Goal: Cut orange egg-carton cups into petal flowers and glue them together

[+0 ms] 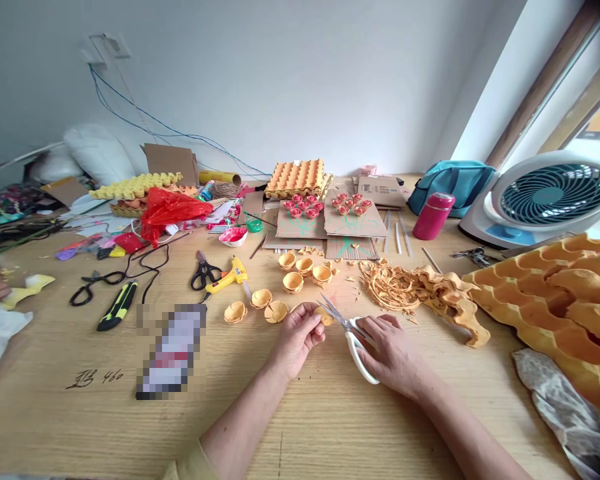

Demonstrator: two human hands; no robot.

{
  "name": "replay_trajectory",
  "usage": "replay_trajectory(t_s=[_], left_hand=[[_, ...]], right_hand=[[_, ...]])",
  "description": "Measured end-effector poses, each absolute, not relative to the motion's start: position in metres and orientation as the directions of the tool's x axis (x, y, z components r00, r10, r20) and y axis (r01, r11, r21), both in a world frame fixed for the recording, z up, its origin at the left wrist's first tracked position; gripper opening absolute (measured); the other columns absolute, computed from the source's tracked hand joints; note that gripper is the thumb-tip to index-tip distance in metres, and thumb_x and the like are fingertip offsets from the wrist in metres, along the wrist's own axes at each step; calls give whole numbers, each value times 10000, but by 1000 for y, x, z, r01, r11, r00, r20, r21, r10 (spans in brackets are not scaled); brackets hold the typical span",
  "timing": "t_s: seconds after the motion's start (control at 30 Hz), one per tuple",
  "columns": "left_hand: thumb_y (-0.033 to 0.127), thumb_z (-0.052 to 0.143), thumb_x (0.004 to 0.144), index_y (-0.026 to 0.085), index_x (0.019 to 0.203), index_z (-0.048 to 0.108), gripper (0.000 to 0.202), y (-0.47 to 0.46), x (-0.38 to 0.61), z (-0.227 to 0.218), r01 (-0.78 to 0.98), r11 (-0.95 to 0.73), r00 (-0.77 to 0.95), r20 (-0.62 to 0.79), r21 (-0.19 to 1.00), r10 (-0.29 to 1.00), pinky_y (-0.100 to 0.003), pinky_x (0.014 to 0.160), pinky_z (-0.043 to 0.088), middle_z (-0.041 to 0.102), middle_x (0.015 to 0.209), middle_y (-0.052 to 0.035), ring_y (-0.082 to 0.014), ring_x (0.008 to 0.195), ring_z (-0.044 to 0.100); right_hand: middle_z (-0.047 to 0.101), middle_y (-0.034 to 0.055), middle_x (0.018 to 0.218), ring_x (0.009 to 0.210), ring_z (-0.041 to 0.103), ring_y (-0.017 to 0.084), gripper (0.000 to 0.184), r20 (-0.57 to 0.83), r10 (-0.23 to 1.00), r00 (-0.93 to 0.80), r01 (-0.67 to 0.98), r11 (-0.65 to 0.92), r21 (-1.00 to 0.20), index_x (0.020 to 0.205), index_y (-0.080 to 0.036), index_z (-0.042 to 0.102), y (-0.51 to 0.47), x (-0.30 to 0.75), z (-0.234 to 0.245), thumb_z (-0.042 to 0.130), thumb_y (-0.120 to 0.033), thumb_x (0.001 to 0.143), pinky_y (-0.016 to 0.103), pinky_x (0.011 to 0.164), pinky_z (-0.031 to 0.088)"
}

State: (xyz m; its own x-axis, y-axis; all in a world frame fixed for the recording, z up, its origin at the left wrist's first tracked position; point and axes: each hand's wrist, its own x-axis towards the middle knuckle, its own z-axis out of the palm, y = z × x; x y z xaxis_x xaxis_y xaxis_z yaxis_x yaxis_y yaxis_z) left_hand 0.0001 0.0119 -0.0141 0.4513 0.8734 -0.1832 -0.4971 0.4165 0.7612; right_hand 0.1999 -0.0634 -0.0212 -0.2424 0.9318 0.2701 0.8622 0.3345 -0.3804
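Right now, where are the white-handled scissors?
In the head view, just right of centre, the white-handled scissors are in the person's right hand, right by the small orange piece held in the left hand.

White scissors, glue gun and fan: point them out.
White scissors (348, 325): head view, on the pivot.
Glue gun (231, 275): head view, on the yellow body.
Fan (551, 195): head view, on the grille's hub.

Coarse squares blur one object (173, 350). The view's right edge cuts the large egg tray (555, 283); the left hand (296, 339) partly hides the orange piece (325, 317).
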Motion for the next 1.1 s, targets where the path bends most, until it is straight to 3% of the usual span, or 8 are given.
replay_trajectory(t_s=[0.2,0.3,0.47,0.63,0.73,0.87,1.1], left_hand=[[213,889,654,151,901,608,379,10,-1,-16,-522,483,545,-160,703,823,-273,709,607,611,718,47,-36,582,507],[204,874,677,154,908,607,357,8,-1,-16,-524,474,546,-147,708,824,-303,763,618,611,719,52,-31,583,507],[231,882,663,154,878,594,367,2,4,-14,-483,434,508,-160,760,846,-259,678,615,608,714,49,-56,623,559],[243,865,687,151,879,587,350,-6,9,-13,-434,478,577,-172,764,799,-205,566,580,593,705,51,-39,552,525],[240,854,702,152,893,589,339,-6,9,-13,-425,494,598,-175,758,782,-196,537,571,565,698,64,-15,501,462],[226,831,736,159,930,590,317,-5,6,-13,-409,510,624,-176,757,761,-219,561,593,556,702,70,-4,478,420],[223,816,755,148,920,603,279,-5,6,-15,-433,489,630,-134,757,765,-249,659,607,609,686,37,-51,581,548]], right_hand=[[635,29,883,820,602,206,73,278,930,-240,852,339,-398,937,-220,518,-62,200,-24,516,-292,945,390,885,374],[615,17,835,759,572,186,90,298,930,-215,805,341,-485,905,-218,508,-63,198,-24,502,-295,952,385,859,383],[551,4,762,711,499,175,217,309,951,19,579,241,-779,815,-223,483,-59,189,-25,525,-392,945,334,712,414],[589,14,848,801,557,188,292,211,973,91,255,182,-950,915,-220,528,-55,179,-24,673,-468,857,325,732,469],[590,8,842,797,576,183,325,186,978,91,136,173,-976,908,-223,538,-55,176,-22,712,-485,827,312,714,491],[590,4,836,791,585,181,350,176,979,102,121,163,-979,891,-229,539,-56,175,-19,748,-495,798,311,715,512],[605,21,879,835,594,194,371,147,985,93,108,136,-985,916,-228,550,-56,175,-19,736,-527,801,329,753,528]])
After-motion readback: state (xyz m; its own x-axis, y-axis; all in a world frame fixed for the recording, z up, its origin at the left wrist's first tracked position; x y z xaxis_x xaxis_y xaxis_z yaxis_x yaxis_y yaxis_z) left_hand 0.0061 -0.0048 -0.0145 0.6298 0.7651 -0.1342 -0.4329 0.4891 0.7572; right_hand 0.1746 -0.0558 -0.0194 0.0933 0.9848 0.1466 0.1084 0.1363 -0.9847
